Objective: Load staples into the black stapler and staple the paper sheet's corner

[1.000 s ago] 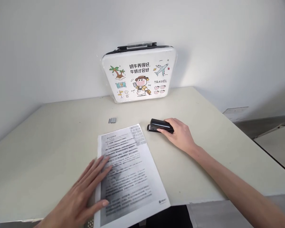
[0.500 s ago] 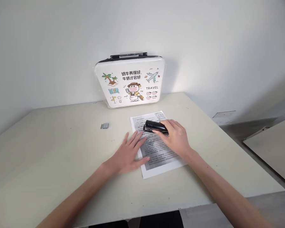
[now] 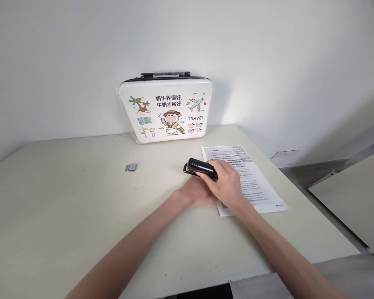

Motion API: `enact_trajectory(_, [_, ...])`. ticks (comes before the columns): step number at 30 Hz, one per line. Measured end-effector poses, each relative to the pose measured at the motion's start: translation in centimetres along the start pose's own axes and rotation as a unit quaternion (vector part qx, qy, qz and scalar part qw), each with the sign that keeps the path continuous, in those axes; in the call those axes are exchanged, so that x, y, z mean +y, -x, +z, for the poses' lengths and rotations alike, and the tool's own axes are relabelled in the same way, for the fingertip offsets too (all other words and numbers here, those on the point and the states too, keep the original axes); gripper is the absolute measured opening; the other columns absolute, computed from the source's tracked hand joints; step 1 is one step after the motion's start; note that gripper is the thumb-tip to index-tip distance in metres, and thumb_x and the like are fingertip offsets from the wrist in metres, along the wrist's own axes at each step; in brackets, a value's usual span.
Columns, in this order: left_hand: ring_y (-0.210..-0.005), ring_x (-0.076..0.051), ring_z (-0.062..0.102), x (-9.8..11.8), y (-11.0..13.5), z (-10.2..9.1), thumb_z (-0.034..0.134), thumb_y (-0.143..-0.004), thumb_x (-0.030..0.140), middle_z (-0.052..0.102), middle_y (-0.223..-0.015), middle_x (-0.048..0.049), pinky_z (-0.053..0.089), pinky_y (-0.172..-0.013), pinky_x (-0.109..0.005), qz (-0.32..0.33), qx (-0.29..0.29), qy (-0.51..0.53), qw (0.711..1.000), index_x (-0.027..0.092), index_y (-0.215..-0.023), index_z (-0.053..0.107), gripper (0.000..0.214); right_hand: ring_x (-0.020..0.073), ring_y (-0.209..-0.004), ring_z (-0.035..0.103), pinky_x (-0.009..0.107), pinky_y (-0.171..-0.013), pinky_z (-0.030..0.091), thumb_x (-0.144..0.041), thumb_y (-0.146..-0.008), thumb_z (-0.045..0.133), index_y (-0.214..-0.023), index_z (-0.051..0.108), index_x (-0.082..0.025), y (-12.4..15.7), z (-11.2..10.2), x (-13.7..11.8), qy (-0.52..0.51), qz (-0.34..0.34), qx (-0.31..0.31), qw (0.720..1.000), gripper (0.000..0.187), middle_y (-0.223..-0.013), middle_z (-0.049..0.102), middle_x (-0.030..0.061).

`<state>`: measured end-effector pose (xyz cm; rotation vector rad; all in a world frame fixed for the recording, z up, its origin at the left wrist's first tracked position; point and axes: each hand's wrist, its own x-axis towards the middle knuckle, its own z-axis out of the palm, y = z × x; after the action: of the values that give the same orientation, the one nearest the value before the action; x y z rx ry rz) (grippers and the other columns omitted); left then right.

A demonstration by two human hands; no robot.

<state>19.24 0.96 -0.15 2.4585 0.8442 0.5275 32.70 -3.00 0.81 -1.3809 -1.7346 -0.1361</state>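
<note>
Your left hand [image 3: 197, 192] was blurred under soft, muted light, while the case [image 3: 166, 110] cast a faint shadow [image 3: 222, 97] rightward on the wall [image 3: 262, 54] and the stapler [image 3: 202, 167] carried pale glints.

A pale, plain wall [image 3: 268, 54] rises behind the cream tabletop [image 3: 50, 207] — dimmer toward the right. Low on it sits a flat plate [image 3: 286, 154]; grey floor [image 3: 345, 278] shows near right.
</note>
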Motion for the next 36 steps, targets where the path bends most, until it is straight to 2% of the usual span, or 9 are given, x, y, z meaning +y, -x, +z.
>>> enact_trajectory(4, [-0.121,-0.037,0.068,0.1,-0.4,0.6,0.033,-0.101,0.026,0.075,-0.119,-0.0062,0.052,-0.105,-0.047,0.063,-0.057,-0.064,0.994,0.013,-0.105,0.072,0.041,0.0288,-0.090,0.070,0.041,-0.081,0.052,-0.055,-0.102,0.062,-0.105,0.067,-0.024,0.0,0.0,-0.1,-0.001,0.011,0.004,1.000,0.031,-0.094,0.076,0.0080])
enact_trajectory(9, [-0.138,-0.035,0.058,-0.4,1.0,-0.5,0.044,-0.105,0.031,0.070,-0.139,-0.0145,0.038,-0.125,-0.054,0.085,-0.050,-0.125,0.987,0.017,-0.132,0.067,0.038,0.0287,-0.093,0.070,0.042,-0.084,0.053,-0.052,-0.104,0.060,-0.107,0.065,-0.025,0.1,-0.2,0.0,-0.004,0.015,0.027,1.000,0.028,-0.098,0.076,0.0081])
enact_trajectory(13, [-0.157,-0.029,0.039,-0.9,4.2,-3.1,0.037,-0.111,0.053,0.054,-0.161,-0.0089,0.022,-0.134,-0.049,0.090,-0.031,-0.127,0.987,0.023,-0.155,0.051,0.055,0.0289,-0.093,0.070,0.043,-0.085,0.054,-0.051,-0.104,0.059,-0.109,0.064,-0.026,0.2,-0.1,0.2,-0.008,0.023,0.024,0.999,0.027,-0.098,0.076,0.0083])
enact_trajectory(17, [-0.161,-0.027,0.031,-2.6,7.9,-5.7,0.038,-0.111,0.054,0.042,-0.170,-0.0067,0.020,-0.135,-0.050,0.047,-0.046,-0.106,0.992,0.026,-0.162,0.042,0.059,0.0286,-0.091,0.070,0.041,-0.082,0.054,-0.052,-0.103,0.061,-0.107,0.064,-0.024,0.3,0.3,0.2,-0.014,0.028,0.013,0.999,0.028,-0.096,0.076,0.0085])
enact_trajectory(19, [-0.158,-0.027,0.038,-3.6,9.4,-6.7,0.042,-0.110,0.052,0.046,-0.167,-0.0069,0.029,-0.132,-0.049,0.020,-0.030,-0.076,0.996,0.027,-0.158,0.048,0.055,0.0286,-0.089,0.070,0.041,-0.080,0.054,-0.055,-0.101,0.062,-0.105,0.065,-0.025,0.4,0.3,0.1,-0.024,0.047,-0.007,0.999,0.030,-0.095,0.076,0.0080])
enact_trajectory(23, [-0.133,-0.028,0.065,-4.9,11.4,-8.5,0.048,-0.107,0.052,0.068,-0.146,-0.0061,0.051,-0.115,-0.047,-0.067,0.072,0.038,0.994,0.029,-0.138,0.066,0.043,0.0273,-0.083,0.071,0.039,-0.074,0.055,-0.060,-0.097,0.065,-0.100,0.066,-0.025,0.5,0.2,-0.5,-0.066,0.106,-0.084,0.989,0.035,-0.092,0.076,0.0055])
enact_trajectory(28, [-0.102,-0.024,0.073,-5.3,12.0,-9.7,0.057,-0.103,0.055,0.078,-0.101,-0.0067,0.055,-0.101,-0.040,-0.183,0.204,0.241,0.931,0.022,-0.107,0.070,0.036,0.0254,-0.085,0.072,0.038,-0.076,0.056,-0.056,-0.094,0.071,-0.102,0.068,-0.026,1.1,0.5,-1.5,-0.114,0.098,-0.161,0.975,0.031,-0.096,0.077,0.0038])
enact_trajectory(31, [-0.096,-0.023,0.071,-5.5,12.1,-9.8,0.061,-0.100,0.054,0.075,-0.095,-0.0057,0.054,-0.097,-0.039,-0.206,0.226,0.284,0.909,0.021,-0.105,0.070,0.034,0.0255,-0.087,0.072,0.038,-0.075,0.057,-0.055,-0.094,0.071,-0.103,0.068,-0.027,1.7,0.8,-2.3,-0.130,0.085,-0.205,0.966,0.030,-0.099,0.077,0.0040])
enact_trajectory(36, [-0.091,-0.021,0.069,-5.4,12.1,-9.6,0.061,-0.099,0.050,0.072,-0.090,-0.0048,0.052,-0.093,-0.037,-0.220,0.221,0.303,0.900,0.021,-0.103,0.071,0.031,0.0244,-0.088,0.071,0.037,-0.078,0.057,-0.054,-0.095,0.070,-0.103,0.068,-0.027,1.8,0.8,-2.8,-0.135,0.093,-0.251,0.954,0.029,-0.099,0.076,0.0036])
